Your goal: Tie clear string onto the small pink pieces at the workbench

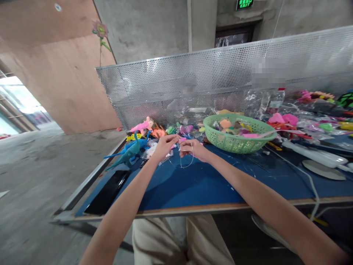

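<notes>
Over the blue tabletop (179, 191), my left hand (166, 144) is closed in a pinch at one part of a thin whitish cord (188, 166). The cord curves down in a loop below my fingers, and its exact material cannot be made out. Close by on the right, my right hand (195, 150) has its fingers bent around the same cord. A small pink piece (182, 140) shows between the two hands; whether it is held or lies behind them is unclear. Beyond my left wrist lies a clear plastic bag (152, 151) with whitish contents.
A green plastic basket (234, 141) of colourful pieces stands right of my hands. Blue and teal toy dinosaurs (132, 150) and a black phone-like slab (107, 193) are at left. A perforated metal screen (165, 88) runs behind; a white glue gun-like tool (317, 154) lies right.
</notes>
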Motion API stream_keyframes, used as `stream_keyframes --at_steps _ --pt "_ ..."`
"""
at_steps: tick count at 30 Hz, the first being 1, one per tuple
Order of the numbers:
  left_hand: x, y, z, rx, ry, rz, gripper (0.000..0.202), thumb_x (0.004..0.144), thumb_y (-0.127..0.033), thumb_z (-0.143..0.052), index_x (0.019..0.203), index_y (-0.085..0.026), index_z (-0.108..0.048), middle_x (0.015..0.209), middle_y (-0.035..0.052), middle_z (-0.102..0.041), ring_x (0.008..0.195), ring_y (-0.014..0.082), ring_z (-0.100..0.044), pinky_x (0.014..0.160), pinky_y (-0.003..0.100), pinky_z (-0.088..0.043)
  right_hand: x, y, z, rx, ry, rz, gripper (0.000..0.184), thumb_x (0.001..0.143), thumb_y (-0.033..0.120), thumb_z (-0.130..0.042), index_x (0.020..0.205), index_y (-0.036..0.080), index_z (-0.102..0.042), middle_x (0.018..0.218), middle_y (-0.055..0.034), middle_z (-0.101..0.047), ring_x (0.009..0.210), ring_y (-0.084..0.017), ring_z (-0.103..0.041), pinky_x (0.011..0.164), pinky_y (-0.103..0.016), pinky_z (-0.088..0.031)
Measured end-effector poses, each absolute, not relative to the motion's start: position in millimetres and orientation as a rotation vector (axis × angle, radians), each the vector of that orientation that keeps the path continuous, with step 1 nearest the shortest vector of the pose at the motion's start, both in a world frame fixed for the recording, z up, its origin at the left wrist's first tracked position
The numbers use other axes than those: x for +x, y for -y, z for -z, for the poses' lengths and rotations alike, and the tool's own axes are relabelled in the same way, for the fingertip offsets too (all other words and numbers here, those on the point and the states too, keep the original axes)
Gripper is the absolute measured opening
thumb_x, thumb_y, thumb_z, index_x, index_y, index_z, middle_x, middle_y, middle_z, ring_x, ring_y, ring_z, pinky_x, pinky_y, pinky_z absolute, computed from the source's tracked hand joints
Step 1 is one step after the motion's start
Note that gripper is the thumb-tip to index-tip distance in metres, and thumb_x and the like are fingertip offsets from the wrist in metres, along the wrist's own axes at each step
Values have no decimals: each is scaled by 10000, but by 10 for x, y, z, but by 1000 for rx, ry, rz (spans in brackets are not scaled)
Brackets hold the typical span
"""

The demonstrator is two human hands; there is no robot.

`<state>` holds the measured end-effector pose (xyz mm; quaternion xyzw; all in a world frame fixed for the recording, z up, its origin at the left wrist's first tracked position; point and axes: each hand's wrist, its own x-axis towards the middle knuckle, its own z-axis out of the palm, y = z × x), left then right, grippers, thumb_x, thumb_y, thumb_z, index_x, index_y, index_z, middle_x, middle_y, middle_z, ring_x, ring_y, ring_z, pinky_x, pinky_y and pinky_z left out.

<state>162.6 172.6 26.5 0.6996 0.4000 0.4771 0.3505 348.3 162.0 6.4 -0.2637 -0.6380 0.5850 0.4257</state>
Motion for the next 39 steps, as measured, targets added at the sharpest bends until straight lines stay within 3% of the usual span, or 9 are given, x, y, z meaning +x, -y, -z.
stream_keyframes --at_steps 8,16,28,34,39 --pt "1663 -1683 -307 1767 -1000 -1279 354 830 -445 -689 1021 -164 -785 797 71 -725 591 123 -544 483 223 -391 3537 -1612 -105 -624 1732 -1231 243 762 394 -766 763 175 -661 675 -22 -691 623 -158 -647 690 -322 -517" --pt "1661 -1663 -312 1575 -993 -1246 407 787 -480 -745 1036 -159 -764 791 48 -701 472 48 -381 387 176 -217 3633 -1672 -96 -634 1912 -839 155 852 345 -679 897 197 -676 827 -35 -713 767 -196 -684 737 -335 -527" --pt "1692 -1630 -332 1420 -901 -1154 368 739 -451 -811 953 -157 -753 721 14 -642 446 22 -280 365 169 -124 3783 -1715 -154 -751 2127 -188 89 900 235 -619 863 191 -688 788 -40 -685 738 -180 -590 709 -289 -415" --pt "1709 -1594 -354 1255 -737 -1017 332 701 -368 -860 900 -152 -705 737 -23 -576 425 -11 -245 341 133 -99 3795 -1763 -146 -680 2177 75 119 928 166 -564 871 188 -666 744 -39 -635 777 -197 -566 757 -303 -421" --pt "1705 -1586 -380 1186 -718 -978 311 690 -303 -863 879 -137 -680 715 -33 -557 407 -18 -253 329 113 -138 3823 -1780 -168 -679 2191 262 197 993 203 -496 895 172 -664 792 -74 -661 829 -222 -574 817 -345 -436"
